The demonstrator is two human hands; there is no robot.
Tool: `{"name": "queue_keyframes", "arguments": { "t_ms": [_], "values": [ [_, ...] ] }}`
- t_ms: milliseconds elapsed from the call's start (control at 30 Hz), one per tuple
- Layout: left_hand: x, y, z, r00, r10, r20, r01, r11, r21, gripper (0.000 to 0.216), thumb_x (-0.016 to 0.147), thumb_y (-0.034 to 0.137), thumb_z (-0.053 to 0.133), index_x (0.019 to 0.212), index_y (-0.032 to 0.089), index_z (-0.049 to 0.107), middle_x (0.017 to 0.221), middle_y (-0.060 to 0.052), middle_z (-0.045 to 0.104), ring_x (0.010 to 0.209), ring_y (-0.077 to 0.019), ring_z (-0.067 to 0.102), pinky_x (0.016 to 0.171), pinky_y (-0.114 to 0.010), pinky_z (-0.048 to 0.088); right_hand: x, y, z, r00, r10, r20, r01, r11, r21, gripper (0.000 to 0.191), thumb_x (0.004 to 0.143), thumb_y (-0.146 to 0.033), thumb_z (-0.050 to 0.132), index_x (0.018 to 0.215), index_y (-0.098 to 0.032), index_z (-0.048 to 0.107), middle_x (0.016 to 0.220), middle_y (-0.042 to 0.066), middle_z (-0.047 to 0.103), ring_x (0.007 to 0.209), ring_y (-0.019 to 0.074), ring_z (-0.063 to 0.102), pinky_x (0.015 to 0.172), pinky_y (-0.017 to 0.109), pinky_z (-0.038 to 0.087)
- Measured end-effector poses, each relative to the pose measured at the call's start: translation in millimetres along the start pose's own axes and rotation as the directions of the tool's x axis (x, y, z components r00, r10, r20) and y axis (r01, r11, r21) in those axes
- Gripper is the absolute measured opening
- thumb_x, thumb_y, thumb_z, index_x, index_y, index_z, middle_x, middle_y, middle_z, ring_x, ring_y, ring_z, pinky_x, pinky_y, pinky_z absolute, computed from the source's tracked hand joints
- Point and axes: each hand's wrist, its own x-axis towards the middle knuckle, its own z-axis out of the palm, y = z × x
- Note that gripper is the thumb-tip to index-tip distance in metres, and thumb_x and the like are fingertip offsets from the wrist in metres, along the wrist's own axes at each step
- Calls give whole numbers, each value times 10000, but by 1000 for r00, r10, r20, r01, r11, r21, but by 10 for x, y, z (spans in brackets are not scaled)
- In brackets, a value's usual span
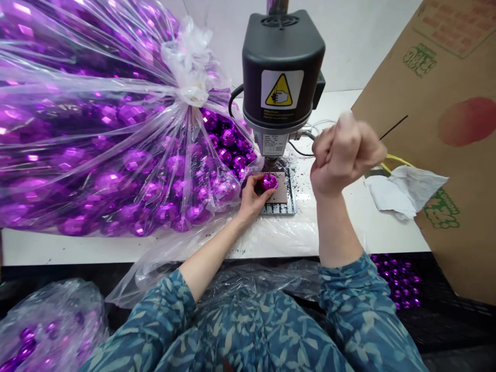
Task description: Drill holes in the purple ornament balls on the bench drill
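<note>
Head view: your left grip [251, 198] pinches a ball [270, 181]
Ball: faceted, shiny purple, mid-frame
Right grip [346, 154]: closed, contents hidden

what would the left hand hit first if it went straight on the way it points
The purple ball held by the left hand; past that, perhaps the machine, though depth is unclear.
</note>
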Motion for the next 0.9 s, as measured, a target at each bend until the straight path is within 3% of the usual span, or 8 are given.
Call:
{"name": "queue_keyframes", "arguments": {
  "t_ms": [167,267,400,500,567,633,800,900],
  "values": [
    [-102,202,-39,994,32,-104,-17,990,140,510,771,400,845,1152,195,575,1131,-97,707,1025,-223,707,920,-388,578,452,-23,291,981,195,-5,-195,981,-21,613,788,-660,685,511,-261,312,367,-97,307,298,49,222,365,308,110],
    [-419,448,-135,957,289,16,-282,919,275,431,826,405,790,1143,207,575,1058,-71,698,940,-197,698,808,-349,585,548,44,355,985,170,-27,-170,985,1,579,683,-730,621,546,-281,282,374,-110,284,303,36,187,373,300,97],
    [-1083,603,-310,663,572,482,-715,674,184,411,856,401,745,1173,200,575,959,-79,705,849,-192,685,703,-314,578,530,81,347,989,147,2,-147,988,-45,474,693,-617,596,582,-272,290,389,-106,315,330,34,228,398,284,147],
    [-1520,509,-429,417,471,777,-873,446,198,289,901,310,693,1153,187,621,974,-122,727,876,-225,681,747,-354,583,517,73,342,992,124,-11,-124,992,-35,466,726,-592,597,580,-276,287,391,-107,295,329,39,213,391,300,136],
    [-1633,417,-489,341,398,852,-901,396,176,299,909,294,689,1179,179,632,1081,-161,733,997,-254,683,866,-400,590,513,72,340,994,106,-9,-106,994,-12,493,749,-591,620,575,-276,283,388,-112,282,318,48,206,387,317,117],
    [-1531,358,-532,367,457,810,-886,437,155,355,919,365,692,1224,198,621,1163,-168,723,1083,-269,676,918,-427,593,509,76,333,994,108,3,-108,994,-18,520,816,-567,618,571,-268,270,389,-113,280,313,51,202,393,322,112],
    [-436,393,-615,818,453,355,-576,647,500,378,981,150,485,1314,294,591,1228,-114,689,1226,-305,619,1044,-569,532,491,85,312,991,136,2,-136,988,-74,514,928,-410,588,564,-257,259,397,-112,281,317,46,203,401,305,137],
    [289,388,-644,926,312,212,-372,655,658,347,890,84,517,1189,189,658,1191,-176,655,1294,-397,516,1132,-662,407,485,79,310,990,137,-16,-138,989,-59,552,831,-609,600,554,-266,269,385,-109,287,313,52,192,393,320,147]
  ]
}}
